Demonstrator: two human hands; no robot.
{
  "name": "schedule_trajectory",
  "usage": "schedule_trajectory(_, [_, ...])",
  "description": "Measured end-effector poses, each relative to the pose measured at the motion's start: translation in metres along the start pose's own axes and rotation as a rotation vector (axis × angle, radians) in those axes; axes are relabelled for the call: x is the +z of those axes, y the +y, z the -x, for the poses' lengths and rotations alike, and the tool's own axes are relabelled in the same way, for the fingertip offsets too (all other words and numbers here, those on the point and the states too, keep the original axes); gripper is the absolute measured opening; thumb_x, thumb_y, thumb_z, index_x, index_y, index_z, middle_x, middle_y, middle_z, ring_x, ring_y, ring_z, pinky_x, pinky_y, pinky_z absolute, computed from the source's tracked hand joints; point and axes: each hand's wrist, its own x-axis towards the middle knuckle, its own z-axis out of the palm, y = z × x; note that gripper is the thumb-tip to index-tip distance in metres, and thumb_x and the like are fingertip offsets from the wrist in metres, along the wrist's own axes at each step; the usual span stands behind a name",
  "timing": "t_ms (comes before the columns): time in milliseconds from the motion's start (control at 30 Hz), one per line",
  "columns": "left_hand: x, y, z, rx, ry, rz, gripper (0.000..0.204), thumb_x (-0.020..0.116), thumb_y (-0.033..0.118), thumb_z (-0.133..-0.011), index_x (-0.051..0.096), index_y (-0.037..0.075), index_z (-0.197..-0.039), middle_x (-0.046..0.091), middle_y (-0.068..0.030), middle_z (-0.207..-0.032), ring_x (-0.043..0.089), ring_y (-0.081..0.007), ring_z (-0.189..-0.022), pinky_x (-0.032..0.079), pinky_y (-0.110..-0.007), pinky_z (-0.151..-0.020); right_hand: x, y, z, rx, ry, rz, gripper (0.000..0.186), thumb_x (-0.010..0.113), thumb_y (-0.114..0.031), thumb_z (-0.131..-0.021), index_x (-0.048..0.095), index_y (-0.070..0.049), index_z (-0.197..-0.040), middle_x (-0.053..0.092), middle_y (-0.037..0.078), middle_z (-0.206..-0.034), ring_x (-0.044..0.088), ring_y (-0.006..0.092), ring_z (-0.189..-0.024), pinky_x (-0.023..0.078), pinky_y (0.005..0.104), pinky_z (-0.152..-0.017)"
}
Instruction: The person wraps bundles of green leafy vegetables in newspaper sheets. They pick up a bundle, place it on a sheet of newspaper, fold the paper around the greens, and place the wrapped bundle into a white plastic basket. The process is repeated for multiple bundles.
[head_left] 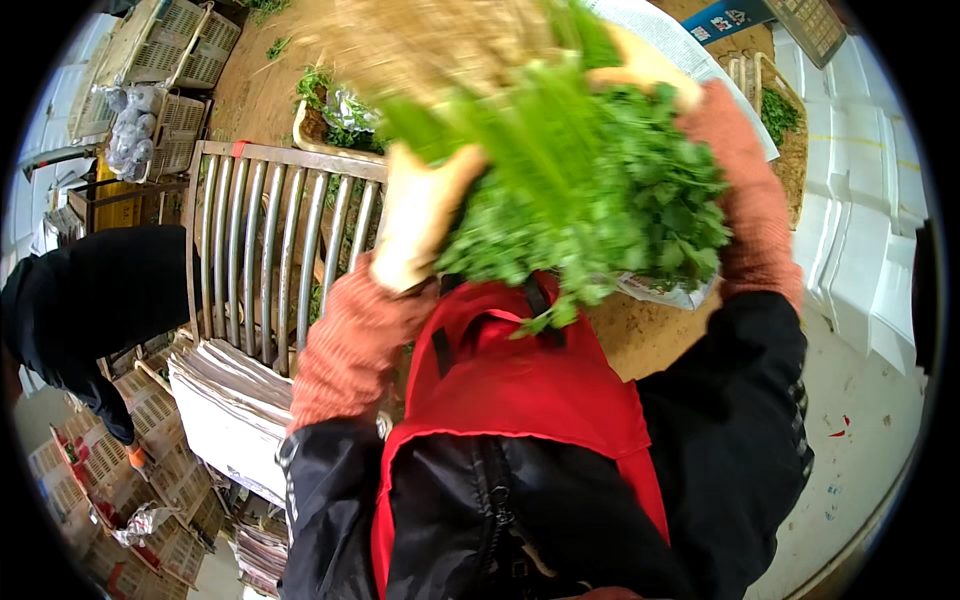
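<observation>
Pale, creased panels bend along the right side of the room, and slatted plastic crates are piled at the far left. Between them spreads a brown, dirt-flecked surface. Near me a chair shows rounded metal bars in a worn frame, beside a thick, ragged-edged stack of papers; a co-worker in black bends past it.

Right in front of the wearer's smooth red apron, held up between both hands, is a big leafy bunch. Its leaves are frilly, lobed and deep green; the stems are lighter and streaked with blur, running up into a straw-coloured, stringy smear. The left hand is clamped on the bunch's left side, thumb across the stems; the right hand grips its upper right. Ribbed, rust-pink cuffs cover both wrists.
</observation>
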Motion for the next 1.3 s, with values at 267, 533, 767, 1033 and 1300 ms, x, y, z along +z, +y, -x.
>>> schedule_trajectory(267, [0.175, -0.187, -0.064, -0.112, -0.049, 0.453, 0.078, 0.072, 0.024, -0.077, 0.025, -0.003, -0.133, 0.047, -0.0159, -0.125, 0.046, -0.0258, -0.114, 0.035, -0.033, -0.100, -0.075, 0.155, 0.089, 0.570, -0.302, 0.312, 0.095, 0.075, -0.037, -0.070, 0.021, -0.005, -0.142, 0.031, 0.018, -0.143, 0.030, 0.0298, -0.131, 0.028, 0.0405, -0.108])
schedule_trajectory(533, [0.168, -0.363, -0.117, -0.748, 0.564, -0.112, 0.063, 0.068, 0.035, -0.078, 0.047, -0.007, -0.120, 0.057, -0.0209, -0.114, 0.057, -0.0300, -0.100, 0.046, -0.040, -0.082, 0.075, 0.345, 0.096, 0.471, -0.173, -0.522, 0.084, 0.072, -0.022, -0.074, 0.024, -0.012, -0.142, 0.037, 0.020, -0.138, 0.037, 0.0328, -0.127, 0.033, 0.0379, -0.104])
schedule_trajectory(767, [0.184, -0.325, -0.112, -0.748, 0.688, -0.087, 0.071, 0.070, 0.027, -0.073, 0.039, -0.008, -0.126, 0.050, -0.0235, -0.124, 0.051, -0.0354, -0.110, 0.039, -0.039, -0.094, 0.056, 0.221, 0.079, 0.190, 0.044, 0.880, 0.073, 0.068, -0.027, -0.076, 0.032, -0.009, -0.137, 0.048, 0.018, -0.121, 0.046, 0.0289, -0.114, 0.037, 0.0469, -0.094])
schedule_trajectory(1033, [0.210, -0.364, -0.056, -0.624, 0.649, 0.456, 0.063, 0.062, 0.020, -0.082, 0.034, -0.004, -0.133, 0.045, -0.0198, -0.131, 0.043, -0.0317, -0.119, 0.031, -0.037, -0.101, 0.090, 0.204, 0.190, -0.051, -0.355, 0.429, 0.063, 0.069, -0.027, -0.073, 0.046, -0.009, -0.129, 0.044, 0.011, -0.134, 0.032, 0.0296, -0.130, 0.026, 0.0484, -0.103])
schedule_trajectory(1300, [0.172, -0.355, -0.050, -0.608, 0.360, 0.377, 0.027, 0.054, 0.024, -0.086, 0.056, -0.002, -0.092, 0.058, -0.0104, -0.077, 0.053, -0.0221, -0.062, 0.045, -0.033, -0.056, 0.178, 0.276, 0.193, -0.239, -0.206, 0.602, 0.058, 0.068, -0.031, -0.063, 0.055, -0.017, -0.118, 0.050, 0.000, -0.126, 0.038, 0.0235, -0.126, 0.030, 0.0419, -0.098])
